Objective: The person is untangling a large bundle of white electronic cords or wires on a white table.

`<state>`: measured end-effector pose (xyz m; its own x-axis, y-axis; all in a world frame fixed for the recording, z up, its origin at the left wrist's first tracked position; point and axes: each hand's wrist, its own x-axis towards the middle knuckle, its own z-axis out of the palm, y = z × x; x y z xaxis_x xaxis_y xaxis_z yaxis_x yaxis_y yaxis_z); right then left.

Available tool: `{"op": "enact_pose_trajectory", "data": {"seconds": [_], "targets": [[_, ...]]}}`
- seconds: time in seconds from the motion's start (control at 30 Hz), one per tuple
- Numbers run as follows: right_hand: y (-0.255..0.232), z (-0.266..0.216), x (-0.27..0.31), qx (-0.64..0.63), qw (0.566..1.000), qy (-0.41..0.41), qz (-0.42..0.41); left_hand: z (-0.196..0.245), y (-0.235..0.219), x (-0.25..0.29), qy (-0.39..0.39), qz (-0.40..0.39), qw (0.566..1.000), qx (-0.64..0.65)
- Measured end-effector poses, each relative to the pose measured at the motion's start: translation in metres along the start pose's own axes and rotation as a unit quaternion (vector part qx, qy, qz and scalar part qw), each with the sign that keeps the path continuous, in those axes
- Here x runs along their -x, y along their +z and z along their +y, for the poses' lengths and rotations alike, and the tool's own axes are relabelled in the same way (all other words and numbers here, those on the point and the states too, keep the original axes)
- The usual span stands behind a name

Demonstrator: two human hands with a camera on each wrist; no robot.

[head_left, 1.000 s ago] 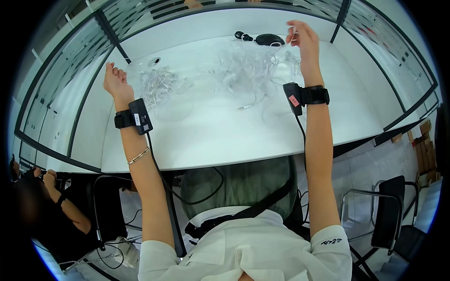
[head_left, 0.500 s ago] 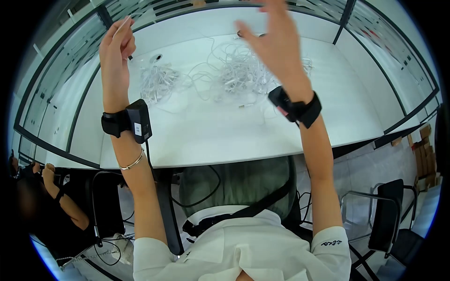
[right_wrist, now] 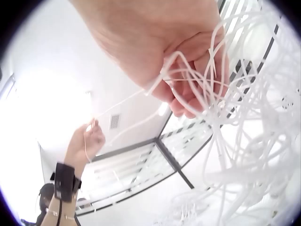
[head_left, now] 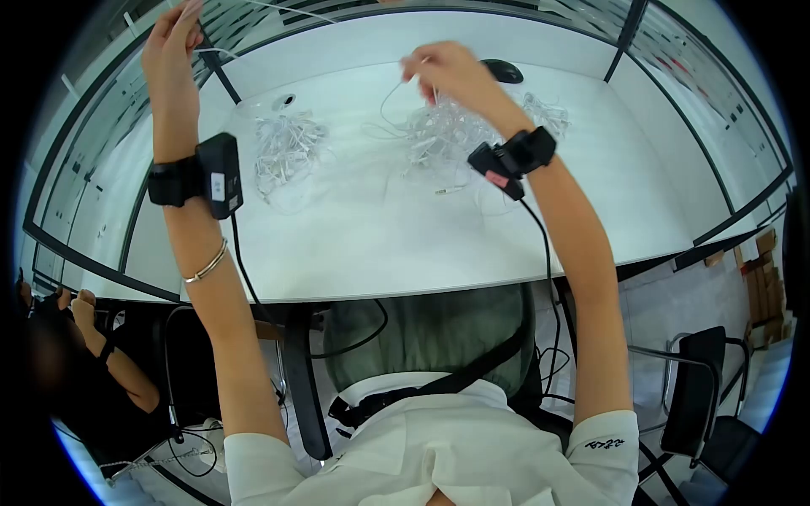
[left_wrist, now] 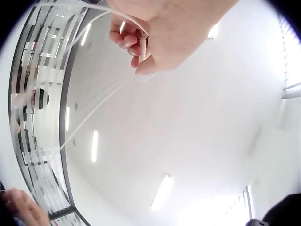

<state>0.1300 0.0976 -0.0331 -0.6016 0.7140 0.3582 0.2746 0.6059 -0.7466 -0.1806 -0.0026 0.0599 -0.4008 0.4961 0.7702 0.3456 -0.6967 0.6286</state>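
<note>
My left hand [head_left: 173, 72] is raised over the far left corner of the desk and pinches a white cable. In the left wrist view, a small white cable end [left_wrist: 142, 49] sits between thumb and fingers, with thin cable looping away. My right hand [head_left: 460, 80] is above the larger tangle of white cables [head_left: 447, 139], its fingers curled on white cable strands [right_wrist: 200, 82]. The right wrist view shows strands hanging from these fingers into the tangle and a line stretching toward the left hand. A jack plug [head_left: 447, 191] lies at the tangle's near edge.
A second heap of white cables [head_left: 287, 152] lies on the left of the white desk [head_left: 380, 244], near a round cable hole [head_left: 288, 99]. A black mouse-shaped object [head_left: 502, 71] is at the back. Partition panels [head_left: 666, 143] enclose the desk. Another person's arm [head_left: 126, 363] is at lower left.
My left hand has risen up and away to the far left, drawing out cable. The right hand left the back right, swept left, and now grips strands over the larger tangle.
</note>
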Motion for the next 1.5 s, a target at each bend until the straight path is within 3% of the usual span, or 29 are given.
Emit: {"op": "enact_pose_trajectory", "data": {"seconds": [0.1, 0.13, 0.27, 0.37, 0.5, 0.53, 0.67, 0.77, 0.8, 0.9, 0.93, 1.03, 1.1, 1.17, 1.27, 1.37, 1.43, 1.47, 1.5], "targets": [[-0.036, 0.011, -0.005, -0.053, 0.990, -0.083, 0.105, 0.010, 0.011, 0.025, 0.006, -0.043, 0.992, -0.115], [-0.041, 0.014, -0.005, -0.122, 0.982, -0.102, 0.104, 0.013, 0.016, 0.033, 0.010, -0.057, 0.986, -0.155], [-0.058, 0.002, 0.016, -0.227, 0.970, -0.072, 0.049, 0.001, 0.005, 0.039, -0.032, -0.232, 0.958, -0.162], [-0.077, 0.006, 0.031, -0.284, 0.956, -0.073, -0.011, 0.006, 0.004, 0.049, -0.086, -0.228, 0.957, -0.154], [-0.102, 0.048, 0.033, -0.402, 0.914, -0.049, 0.015, -0.015, -0.005, 0.058, -0.081, -0.235, 0.956, -0.157], [-0.102, 0.052, 0.039, -0.376, 0.924, -0.023, 0.065, -0.011, -0.002, 0.067, -0.105, -0.235, 0.954, -0.153], [-0.101, 0.072, 0.050, -0.418, 0.889, 0.013, 0.187, -0.004, -0.011, 0.076, -0.233, -0.318, 0.901, -0.179], [-0.114, 0.097, 0.054, -0.451, 0.861, 0.000, 0.237, -0.028, -0.028, 0.082, -0.232, -0.301, 0.875, -0.299], [-0.119, 0.103, 0.055, -0.452, 0.856, -0.005, 0.250, -0.031, -0.035, 0.083, -0.141, -0.281, 0.879, -0.358], [-0.128, 0.113, 0.059, -0.468, 0.837, -0.016, 0.282, -0.028, -0.042, 0.080, -0.049, -0.121, 0.869, -0.477], [-0.129, 0.116, 0.060, -0.476, 0.829, -0.019, 0.293, -0.030, -0.048, 0.075, 0.014, -0.093, 0.857, -0.506], [-0.140, 0.138, 0.068, -0.510, 0.804, -0.023, 0.306, -0.031, -0.060, 0.068, 0.148, 0.014, 0.858, -0.492], [-0.149, 0.146, 0.077, -0.524, 0.786, -0.008, 0.327, -0.024, -0.069, 0.064, 0.059, 0.030, 0.909, -0.411], [-0.154, 0.151, 0.082, -0.527, 0.788, -0.013, 0.318, -0.027, -0.082, 0.059, -0.006, -0.008, 0.944, -0.329], [-0.151, 0.149, 0.079, -0.536, 0.790, -0.021, 0.298, -0.044, -0.079, 0.067, -0.062, -0.173, 0.950, -0.253], [-0.144, 0.139, 0.073, -0.520, 0.803, -0.016, 0.291, -0.042, -0.030, 0.098, -0.086, -0.303, 0.921, -0.228], [-0.142, 0.134, 0.072, -0.496, 0.811, 0.010, 0.309, -0.020, 0.012, 0.125, -0.072, -0.385, 0.865, -0.314], [-0.141, 0.133, 0.071, -0.491, 0.813, 0.017, 0.312, -0.016, 0.027, 0.132, -0.073, -0.428, 0.857, -0.277], [-0.139, 0.132, 0.072, -0.487, 0.814, 0.025, 0.316, -0.015, 0.042, 0.138, -0.060, -0.428, 0.853, -0.292]]}}
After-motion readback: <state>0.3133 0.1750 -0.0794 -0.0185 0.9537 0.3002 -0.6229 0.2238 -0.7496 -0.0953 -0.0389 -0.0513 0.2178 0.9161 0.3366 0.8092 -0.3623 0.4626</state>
